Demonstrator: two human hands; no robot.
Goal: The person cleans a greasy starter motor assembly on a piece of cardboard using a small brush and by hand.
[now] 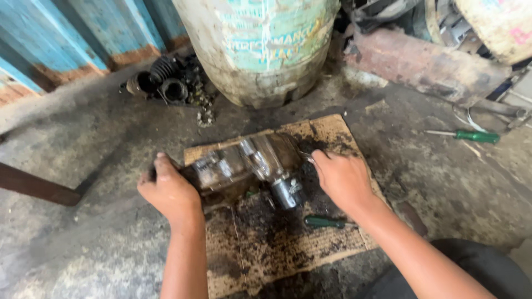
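Nearest me, a green-handled screwdriver (324,222) lay loose on the greasy cardboard (266,249), just below my right wrist, not in use. My right hand (342,178) rested on the right end of the metal assembly (249,166), the fingers curled down around something small and bright at its edge; I could not tell whether it was a tool tip or a fitting, because the hand hid most of it. My left hand (168,189) clamped the left end of the assembly, fingers wrapped over the far side and thumb up, steadying it. The assembly itself lay across the middle of the cardboard, oily and blurred, with a dark cylindrical part (288,191) sticking out toward me from its underside. As I judged it, the work was somewhere in the middle: the piece was already off whatever it belonged to and lying on the floor (83,232), grime had been shed all over the cardboard, yet the cylinder was still attached and no loose parts lay beside it. Farther out to the right a second green screwdriver (471,135) sat on the concrete, well apart from me. Beyond the cardboard stood a big dirty drum (260,50), with a heap of black rubber boots and gears (166,83) to its left.
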